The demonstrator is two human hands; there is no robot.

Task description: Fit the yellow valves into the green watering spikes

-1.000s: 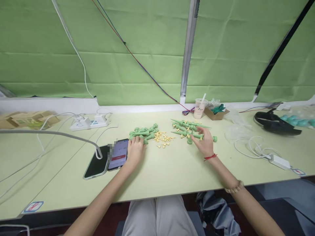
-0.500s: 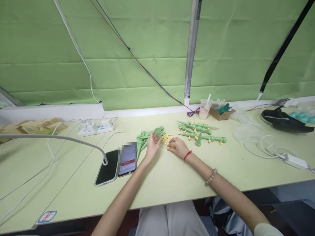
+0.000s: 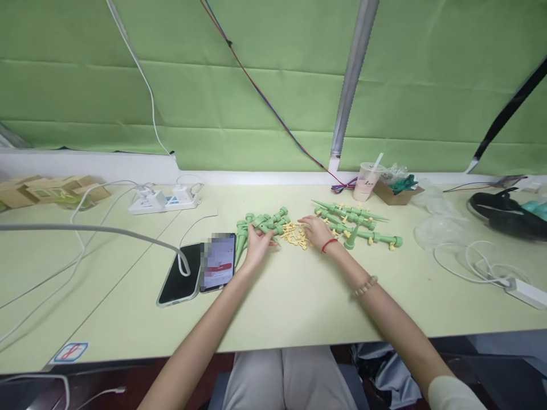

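My left hand (image 3: 257,246) is closed round a green cone-shaped plastic piece (image 3: 276,240), just above the pile of similar green spikes (image 3: 241,234) at its left. Much of the held piece is hidden by the fingers. Small yellow plastic pegs (image 3: 294,237) lie in a loose heap between the two hands. At the heap's upper right edge is my right hand (image 3: 317,232), its fingers bent and drawn together; whatever is at the fingertips is too small to make out. Several green spikes fitted with yellow pegs (image 3: 354,215) lie to its right, and one green cone (image 3: 351,238) stands among them.
Two phones (image 3: 217,262) lie left of the green pile, with a grey cable arching over one. Behind stand a power strip (image 3: 166,200), a drink cup (image 3: 366,181) and a small cardboard box (image 3: 397,195). A white adapter (image 3: 525,292) with cables lies at right.
My left hand has lowered the green piece toward the pile and turned it. My right hand has moved from the near side of the yellow heap to its upper right. The camera view has shifted.
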